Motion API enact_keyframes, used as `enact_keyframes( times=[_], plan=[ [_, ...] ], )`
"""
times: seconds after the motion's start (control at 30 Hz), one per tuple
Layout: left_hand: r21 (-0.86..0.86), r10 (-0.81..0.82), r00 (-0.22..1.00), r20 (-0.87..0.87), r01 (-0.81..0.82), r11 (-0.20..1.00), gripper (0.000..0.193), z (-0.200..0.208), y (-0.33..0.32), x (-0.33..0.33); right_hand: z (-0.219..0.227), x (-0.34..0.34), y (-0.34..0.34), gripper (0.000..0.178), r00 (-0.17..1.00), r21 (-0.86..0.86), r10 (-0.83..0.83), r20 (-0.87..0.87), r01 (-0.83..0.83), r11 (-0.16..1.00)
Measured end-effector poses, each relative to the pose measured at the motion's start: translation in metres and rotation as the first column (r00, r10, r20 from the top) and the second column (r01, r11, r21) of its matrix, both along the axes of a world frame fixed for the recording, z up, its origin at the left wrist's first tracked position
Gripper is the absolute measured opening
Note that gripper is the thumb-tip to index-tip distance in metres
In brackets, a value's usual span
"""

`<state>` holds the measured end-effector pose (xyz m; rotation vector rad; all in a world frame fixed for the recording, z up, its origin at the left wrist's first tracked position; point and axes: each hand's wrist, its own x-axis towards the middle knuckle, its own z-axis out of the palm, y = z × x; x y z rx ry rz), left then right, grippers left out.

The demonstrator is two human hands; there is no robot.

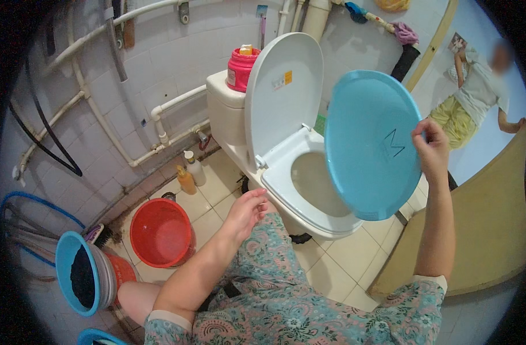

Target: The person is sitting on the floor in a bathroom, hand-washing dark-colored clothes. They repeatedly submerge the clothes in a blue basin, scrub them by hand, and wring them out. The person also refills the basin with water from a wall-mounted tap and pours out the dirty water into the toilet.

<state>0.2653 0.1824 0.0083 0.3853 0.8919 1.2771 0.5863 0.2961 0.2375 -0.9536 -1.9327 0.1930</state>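
Note:
A light blue plastic basin is tilted up on its side above the front right of the toilet bowl. My right hand grips its right rim, with the fingers partly hidden behind the edge. A dark zigzag mark shows on the basin's face. My left hand hovers over my lap, left of the toilet seat, fingers loosely bent and apart with nothing in them. The toilet lid stands raised against the tank, and the seat is down.
On the tiled floor at left stand a red bucket, two pump bottles and a blue basin with dark cloth atop other buckets. A red tub sits on the tank. Another person stands by the doorway, beyond a tan door.

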Motion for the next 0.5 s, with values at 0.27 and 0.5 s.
enact_keyframes(
  times=[0.27, 0.5],
  plan=[
    [0.058, -0.140, 0.990, -0.011, 0.140, 0.988, 0.031, -0.002, -0.008, -0.006, -0.010, 0.047, 0.019, 0.012, 0.662, -0.205, -0.128, -0.739, -0.041, 0.978],
    [0.162, -0.282, 0.958, -0.059, 0.288, 0.944, 0.047, 0.035, -0.030, 0.001, -0.028, 0.007, -0.012, 0.014, 0.531, -0.247, -0.083, -0.843, -0.247, 0.937]
  ],
)
